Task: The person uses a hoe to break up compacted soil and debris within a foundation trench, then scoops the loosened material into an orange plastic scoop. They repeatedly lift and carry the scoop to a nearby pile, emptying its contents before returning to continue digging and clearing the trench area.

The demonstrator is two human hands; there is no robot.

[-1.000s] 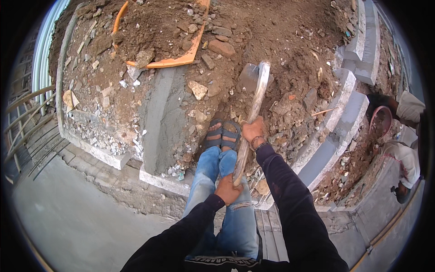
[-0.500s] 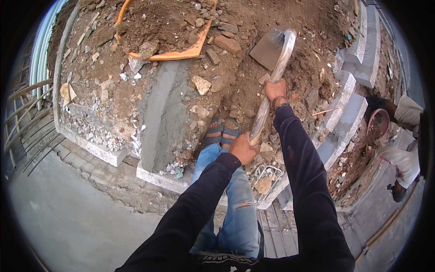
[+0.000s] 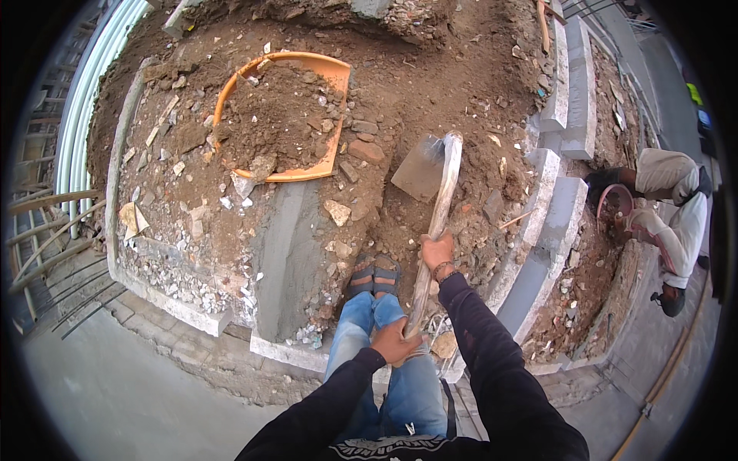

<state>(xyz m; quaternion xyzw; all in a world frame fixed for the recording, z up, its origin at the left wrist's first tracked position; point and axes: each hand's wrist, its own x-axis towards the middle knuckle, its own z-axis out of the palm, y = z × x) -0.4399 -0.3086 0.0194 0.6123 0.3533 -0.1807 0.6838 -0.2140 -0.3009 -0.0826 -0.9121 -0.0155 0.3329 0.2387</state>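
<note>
wht lettering (image 3: 392, 446), blk shirt (image 3: 511, 392), not legible

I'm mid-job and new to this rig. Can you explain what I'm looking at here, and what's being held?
There's no machine: these are a person's two bare hands, seen from a wide fisheye camera worn on the head and looking down. That is why straight edges bend near the rim.

The left hand grips the near end of a wooden-handled hoe; the right hand grips farther up, toward the metal blade.

The blade is at the soil, which is scattered with stones. Ahead and to the left lies an orange pan with soil in it. Off to the right, another person is beside a reddish bowl.
</note>
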